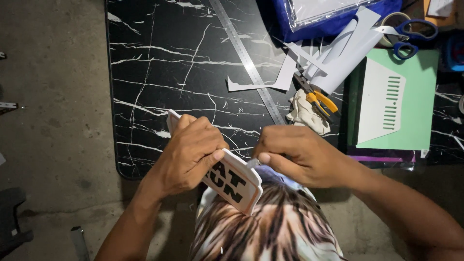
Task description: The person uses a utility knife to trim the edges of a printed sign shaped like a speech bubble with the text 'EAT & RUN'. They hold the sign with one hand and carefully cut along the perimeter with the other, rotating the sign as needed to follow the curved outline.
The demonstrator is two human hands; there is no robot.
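Head view: I see my left hand (191, 152) wrapped around a white board with black letters (234, 182), held over my lap at the near edge of the black marble table (159, 72). My right hand (295, 154) pinches a small strip at the board's top corner; a metal ruler (246, 60) lies beyond

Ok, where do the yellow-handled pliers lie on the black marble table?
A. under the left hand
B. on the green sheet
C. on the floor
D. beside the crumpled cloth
D: the yellow-handled pliers lie right beside the crumpled cloth, left of the green sheet.
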